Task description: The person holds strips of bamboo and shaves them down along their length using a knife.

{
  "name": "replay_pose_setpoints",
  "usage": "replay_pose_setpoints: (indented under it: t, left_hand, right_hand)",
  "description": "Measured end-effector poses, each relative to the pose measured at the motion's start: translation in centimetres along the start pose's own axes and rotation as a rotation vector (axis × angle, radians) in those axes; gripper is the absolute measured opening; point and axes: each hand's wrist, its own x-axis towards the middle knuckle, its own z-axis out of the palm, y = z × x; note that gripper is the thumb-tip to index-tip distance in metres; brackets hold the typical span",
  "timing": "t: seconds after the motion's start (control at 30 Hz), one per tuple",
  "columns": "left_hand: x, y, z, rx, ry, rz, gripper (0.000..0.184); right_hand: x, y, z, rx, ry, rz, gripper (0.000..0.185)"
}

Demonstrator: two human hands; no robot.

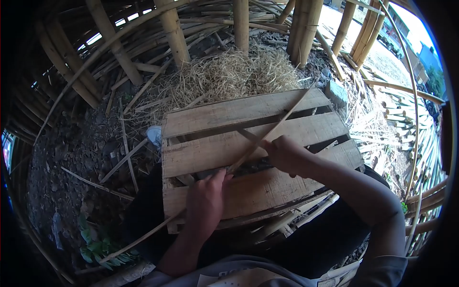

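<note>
A slatted wooden crate (201, 156) stands in front of me, between my legs. Across its top, slanting from lower left to upper right, runs a long thin bamboo strip (287, 116). My left hand (205, 195) is closed around this strip near the front slats. Part of the strip is hidden under that hand, and its tail sticks out to the lower left. My right hand (288, 156) grips a knife (249, 137), the handle hidden in the fist. The blade points up and left and crosses the strip near the middle of the crate.
A heap of dry shavings (229, 71) lies behind the crate, among upright bamboo posts (241, 28). A grey block (336, 93) sits by the crate's far right corner. Many cut bamboo poles (423, 143) lie at right. Leafy greens (103, 248) are at lower left.
</note>
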Motion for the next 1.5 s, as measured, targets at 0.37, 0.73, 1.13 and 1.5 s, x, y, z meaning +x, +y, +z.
replay_pose_setpoints:
  t: [0.37, 0.73, 1.13, 1.5]
  left_hand:
    - [-0.1, -0.1, 0.2, 0.006, 0.045, 0.022, 0.019]
    - [-0.2, -0.4, 0.6, -0.001, 0.057, 0.032, 0.018]
    - [-0.2, -0.5, 0.6, -0.011, 0.075, 0.037, 0.016]
    - [-1.6, -0.6, -1.6, -0.133, 0.052, 0.05, 0.018]
  right_hand:
    - [1.8, 1.8, 0.8, 0.001, 0.114, -0.222, 0.059]
    - [-0.1, 0.6, 2.1, 0.069, 0.017, -0.19, 0.061]
    - [0.8, 1.7, 1.7, 0.018, 0.344, -0.394, 0.041]
    - [3.6, 4.8, -0.5, -0.39, 0.334, -0.751, 0.017]
